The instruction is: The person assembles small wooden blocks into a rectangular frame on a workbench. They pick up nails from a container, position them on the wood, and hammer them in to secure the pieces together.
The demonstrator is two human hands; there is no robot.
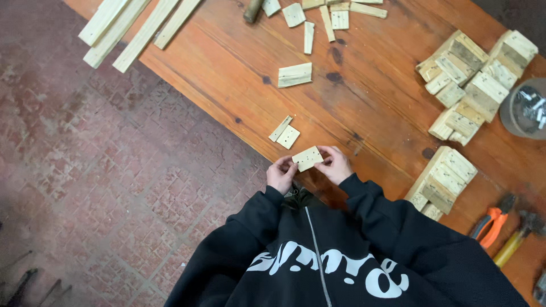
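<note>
View from above of a person in a black zip hoodie standing at the edge of a long reddish wooden table point(364, 96); both hands meet at the centre of the frame, just over the table's near edge. The left hand point(281, 173) and the right hand point(335, 165) together grasp a small pale wooden block point(307, 158), fingertips pinching its two short ends; the block is flat, rectangular, with a few dark holes in its face, and sits tilted slightly.

At about 11 o'clock from the hands, just beside them, two similar small wood pieces point(285, 133) lie touching on the table; farther at 12 o'clock rests a larger pale wood piece point(295, 75), and beyond it a scatter of small offcuts point(318, 20). At 10 o'clock, well apart, long wooden slats point(133, 28) overhang the table's end above a brick floor point(102, 170). At 2 o'clock sits a heap of stacked wood blocks point(475, 79); at 3 o'clock a smaller stack point(441, 182); at 4 o'clock orange-handled pliers point(492, 222) and a hammer with a yellow handle point(517, 236).
</note>
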